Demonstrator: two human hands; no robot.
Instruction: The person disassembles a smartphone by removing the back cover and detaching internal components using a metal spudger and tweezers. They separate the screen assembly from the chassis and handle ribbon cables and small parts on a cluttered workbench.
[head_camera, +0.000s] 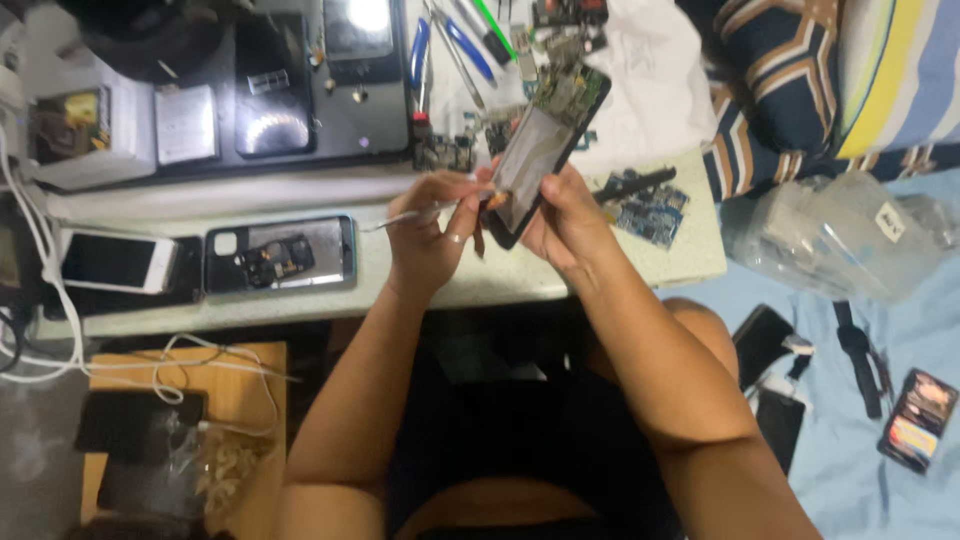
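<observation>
The opened phone (545, 150) sits tilted above the desk (560, 285), its back cover off and the green circuit board showing at the upper end. We hold it in our right hand (565, 215), fingers closed around its lower edge, thumb on the near side. Our left hand (430, 235) pinches a thin metal tool (400, 218), fingers narrow and tight on the shaft, one end sticking out to the left, the other aimed at the lower corner of the phone. Whether that end touches the phone we cannot tell; our fingers hide it.

To do this step well, we judge that the right hand should keep the phone steady and the left should work the tool with small, light pressure, close to the frame and away from the board, so nothing bends or slips.

On the desk below our hands lies another phone with its back open (280, 255), and beside it a white phone (118, 262) with a white cable (45, 300) trailing off. Further up lie blue-handled pliers (420, 50) and loose circuit boards (650, 210). More phones lie on the blue bed sheet (850, 470) to the right.
</observation>
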